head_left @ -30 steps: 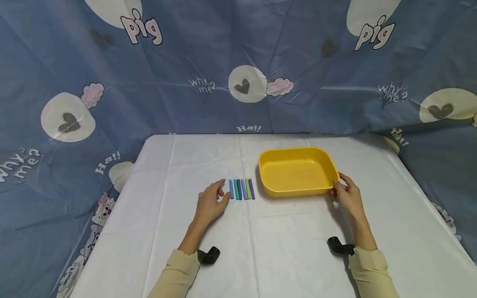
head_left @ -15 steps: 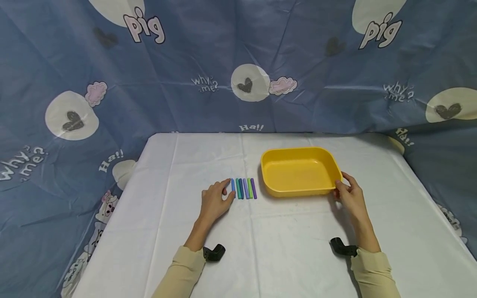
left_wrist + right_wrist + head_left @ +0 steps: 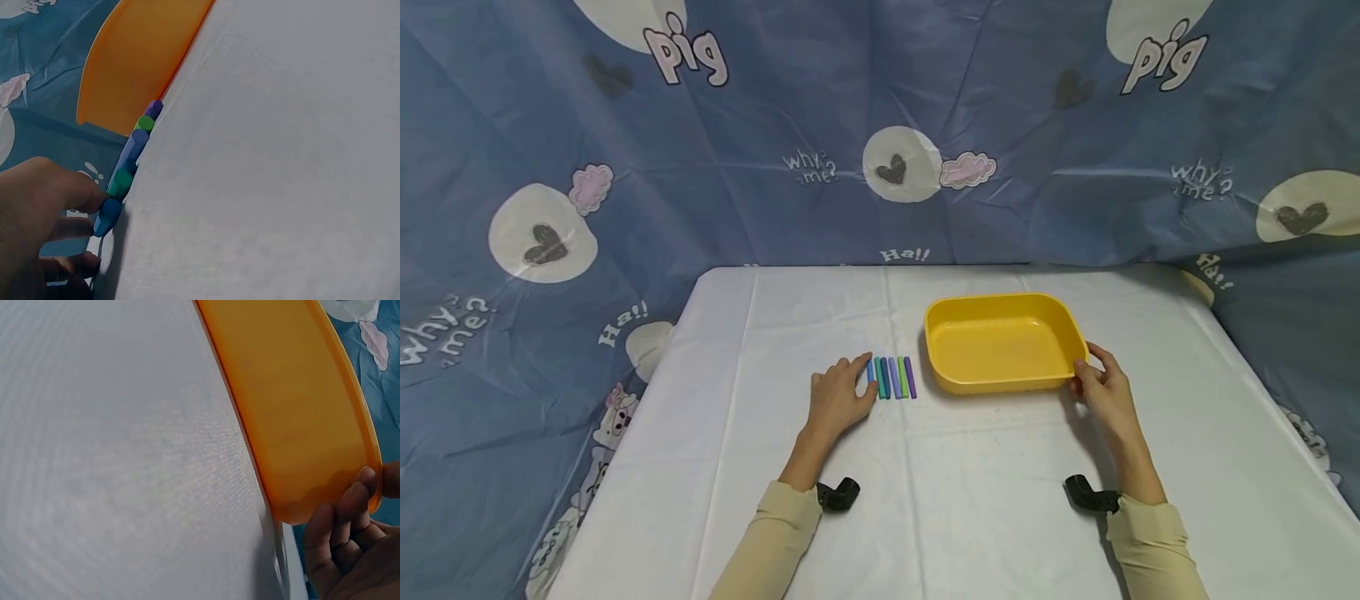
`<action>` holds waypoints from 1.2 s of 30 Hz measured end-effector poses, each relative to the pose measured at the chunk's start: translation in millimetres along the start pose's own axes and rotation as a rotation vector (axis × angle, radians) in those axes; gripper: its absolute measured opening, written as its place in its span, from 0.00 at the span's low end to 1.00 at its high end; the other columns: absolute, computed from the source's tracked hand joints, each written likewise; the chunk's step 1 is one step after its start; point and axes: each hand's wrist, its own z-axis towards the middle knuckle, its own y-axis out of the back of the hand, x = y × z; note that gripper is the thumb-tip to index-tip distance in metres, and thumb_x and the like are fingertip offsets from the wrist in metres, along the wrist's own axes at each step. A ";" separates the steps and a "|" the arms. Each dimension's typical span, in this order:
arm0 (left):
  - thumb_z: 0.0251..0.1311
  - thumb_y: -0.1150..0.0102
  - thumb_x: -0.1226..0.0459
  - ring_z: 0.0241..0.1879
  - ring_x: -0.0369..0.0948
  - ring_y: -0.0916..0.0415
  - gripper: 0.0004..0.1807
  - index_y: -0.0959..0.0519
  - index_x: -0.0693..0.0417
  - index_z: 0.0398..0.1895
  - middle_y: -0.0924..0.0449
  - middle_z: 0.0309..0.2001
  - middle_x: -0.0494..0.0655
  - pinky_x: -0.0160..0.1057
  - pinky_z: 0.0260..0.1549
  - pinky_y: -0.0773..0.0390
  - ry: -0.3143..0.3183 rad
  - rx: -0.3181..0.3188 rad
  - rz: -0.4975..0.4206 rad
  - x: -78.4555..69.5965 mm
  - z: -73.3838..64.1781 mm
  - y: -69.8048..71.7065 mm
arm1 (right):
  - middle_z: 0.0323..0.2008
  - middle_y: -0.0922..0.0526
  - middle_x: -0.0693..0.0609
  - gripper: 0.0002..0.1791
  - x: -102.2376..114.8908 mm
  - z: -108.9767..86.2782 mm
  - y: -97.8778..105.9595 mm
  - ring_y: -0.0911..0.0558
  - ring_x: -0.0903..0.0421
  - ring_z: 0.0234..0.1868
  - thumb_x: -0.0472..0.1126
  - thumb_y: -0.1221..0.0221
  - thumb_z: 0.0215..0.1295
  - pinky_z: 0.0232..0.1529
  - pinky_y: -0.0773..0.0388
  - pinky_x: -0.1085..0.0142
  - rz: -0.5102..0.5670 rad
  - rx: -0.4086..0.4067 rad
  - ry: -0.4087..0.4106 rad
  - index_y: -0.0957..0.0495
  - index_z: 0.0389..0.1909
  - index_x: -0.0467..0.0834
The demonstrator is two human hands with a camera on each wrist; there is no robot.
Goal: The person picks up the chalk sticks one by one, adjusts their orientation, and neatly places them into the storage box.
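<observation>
We look first at the blue stick (image 3: 870,370), leftmost of a row lying near the middle of the white surface (image 3: 985,500), nearer its far edge than its near one. Half a second ago our left hand (image 3: 838,396) was a touch further left; now it has come right, so its forefinger is at the stick's far end and its thumb at the near end. Its fingers are partly bent, thumb and forefinger spread apart; we cannot tell whether they squeeze the stick. We judge that reaching for it is all but done, while lifting it is not.

Beside it, in order rightward, lie the teal stick (image 3: 879,379), dark blue stick (image 3: 885,379), lavender stick (image 3: 895,379), green stick (image 3: 903,377) and purple stick (image 3: 911,378).

Further right, towards the surface's far edge, stands the yellow tray (image 3: 996,387). Our right hand (image 3: 1103,392) grips its near right corner, thumb and fingers closed over the rim, which likely steadies it.
</observation>
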 end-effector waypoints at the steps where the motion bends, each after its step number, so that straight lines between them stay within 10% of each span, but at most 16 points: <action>1: 0.57 0.44 0.52 0.21 0.40 0.38 0.28 0.28 0.48 0.63 0.30 0.24 0.45 0.40 0.25 0.42 0.005 0.009 -0.002 0.4 0.4 0.5 | 0.24 0.23 0.65 0.34 0.0 -0.2 -0.4 0.25 0.68 0.25 0.51 0.53 0.72 0.28 0.22 0.76 0.002 0.003 0.001 0.49 0.72 0.41; 14: 0.55 0.44 0.53 0.29 0.42 0.32 0.26 0.27 0.47 0.59 0.25 0.35 0.47 0.39 0.27 0.42 0.033 0.118 -0.041 1.1 11.5 8.7 | 0.23 0.23 0.66 0.33 2.0 2.2 -0.1 0.24 0.68 0.25 0.51 0.54 0.72 0.28 0.21 0.75 0.000 0.005 0.032 0.48 0.71 0.39; 28: 0.56 0.39 0.67 0.24 0.35 0.26 0.24 0.30 0.53 0.57 0.21 0.32 0.48 0.36 0.27 0.27 -0.030 0.025 -0.395 8.5 10.6 10.3 | 0.22 0.23 0.64 0.32 1.4 -0.3 -0.8 0.24 0.65 0.23 0.47 0.52 0.72 0.27 0.22 0.74 0.037 0.001 0.040 0.49 0.71 0.40; 36: 0.58 0.39 0.65 0.31 0.40 0.19 0.26 0.31 0.49 0.60 0.20 0.37 0.50 0.40 0.33 0.19 0.057 0.029 -0.561 10.9 12.1 9.4 | 0.23 0.20 0.62 0.33 -0.3 -2.4 0.1 0.23 0.67 0.23 0.48 0.46 0.68 0.27 0.21 0.77 0.090 -0.028 0.062 0.43 0.70 0.40</action>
